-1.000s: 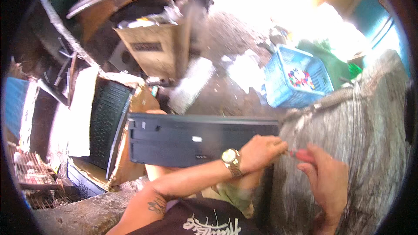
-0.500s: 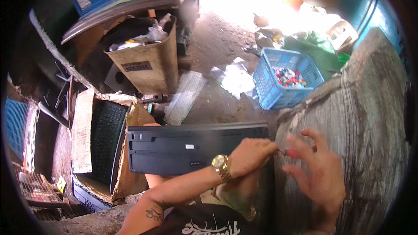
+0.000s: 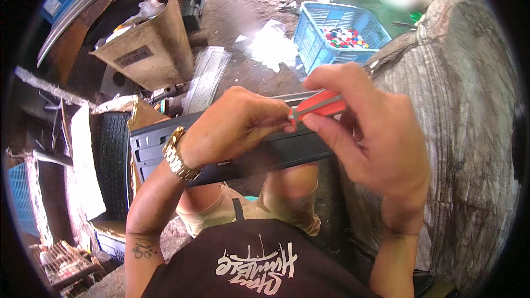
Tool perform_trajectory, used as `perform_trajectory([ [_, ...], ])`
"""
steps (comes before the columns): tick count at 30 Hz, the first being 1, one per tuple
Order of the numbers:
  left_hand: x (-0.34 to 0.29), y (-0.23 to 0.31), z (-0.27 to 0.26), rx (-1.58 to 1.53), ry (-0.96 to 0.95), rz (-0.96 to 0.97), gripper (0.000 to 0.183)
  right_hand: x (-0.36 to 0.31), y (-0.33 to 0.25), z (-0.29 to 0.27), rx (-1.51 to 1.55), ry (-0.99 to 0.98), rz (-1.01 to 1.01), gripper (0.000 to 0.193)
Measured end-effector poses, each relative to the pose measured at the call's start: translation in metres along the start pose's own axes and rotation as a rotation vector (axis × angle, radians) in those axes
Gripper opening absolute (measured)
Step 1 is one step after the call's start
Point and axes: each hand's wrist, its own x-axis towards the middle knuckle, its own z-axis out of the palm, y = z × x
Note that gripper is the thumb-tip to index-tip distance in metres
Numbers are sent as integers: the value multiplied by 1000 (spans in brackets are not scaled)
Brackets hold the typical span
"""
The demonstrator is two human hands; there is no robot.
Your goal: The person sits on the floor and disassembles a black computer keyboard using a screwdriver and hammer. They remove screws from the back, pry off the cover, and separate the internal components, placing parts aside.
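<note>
Clasping a red screwdriver (image 3: pixel 323 103), left fingers (image 3: pixel 271 128) and right fingers (image 3: pixel 327 128) closed on it, crate (image 3: pixel 324 57) of coloured pieces (image 3: pixel 345 38), bin (image 3: pixel 157 69) of scraps (image 3: pixel 148 11)

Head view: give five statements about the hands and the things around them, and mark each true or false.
1. The left hand and right hand are both at one handle. True.
2. That handle is solid green. False: it is red and grey.
3. The watch is on the right wrist. False: the watch is on the left.
4. A black panel shows beneath the left hand. True.
5. The blue basket holds only white pieces. False: the basket's pieces are many-coloured.
</note>
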Motion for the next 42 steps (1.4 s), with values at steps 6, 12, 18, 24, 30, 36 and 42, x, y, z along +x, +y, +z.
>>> perform_trajectory([
  [6,-24,-18,15,-49,27,-19,8,3,-5,26,-95,-129,-7,31],
  [12,-32,-34,29,-117,103,22,10,4,-14,31,-159,-183,3,24],
  [18,-39,-40,38,-49,57,96,24,-4,-39,27,-404,-331,42,19],
  [24,-42,-49,49,62,102,170,32,3,-44,30,-527,-395,93,18],
  [30,-48,-53,54,243,94,282,21,1,-57,23,-514,-589,-154,21],
  [36,-47,-50,68,320,260,298,17,-7,-69,21,-569,-535,94,39],
  [42,-45,-47,78,238,176,274,19,-12,-73,9,-558,-501,84,34],
])
